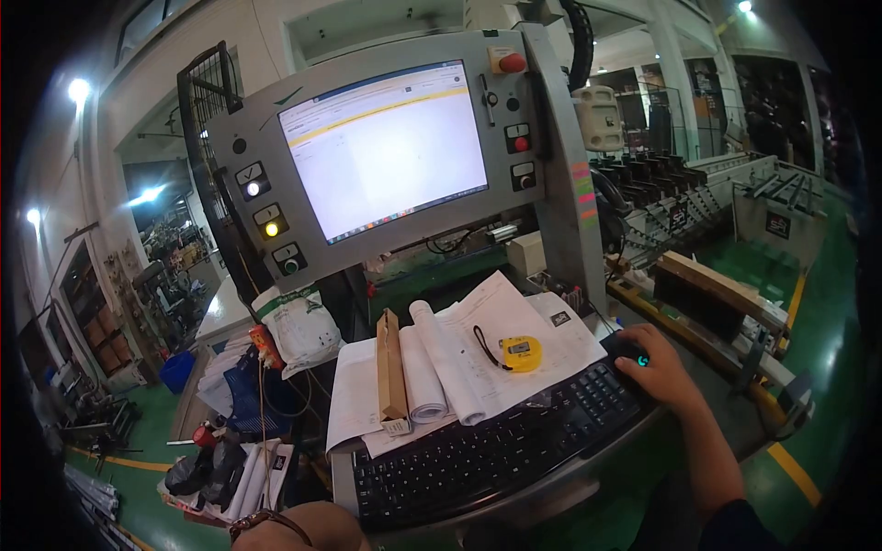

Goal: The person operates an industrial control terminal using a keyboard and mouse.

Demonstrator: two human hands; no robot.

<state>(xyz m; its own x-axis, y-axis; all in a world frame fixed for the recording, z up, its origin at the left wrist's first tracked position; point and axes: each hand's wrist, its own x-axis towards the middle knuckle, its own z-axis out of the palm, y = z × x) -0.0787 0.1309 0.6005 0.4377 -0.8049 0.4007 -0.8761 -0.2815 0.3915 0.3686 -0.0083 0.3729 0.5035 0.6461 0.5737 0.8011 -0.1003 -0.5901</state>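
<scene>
My right hand is curled over a black computer mouse with a lit blue logo, at the right end of the shelf. Left of it lies a black keyboard. At the bottom edge, part of my left hand shows beside a brown wrist strap; its fingers are out of sight. Behind the keyboard, a yellow tape measure with a black loop rests on printed sheets. Two rolled papers and a long brown bar lie beside it.
A grey control panel holds a lit monitor and a red emergency button. To the left hang a white bag and cables. A low stand holds black bags. Machinery with a wooden beam stands right.
</scene>
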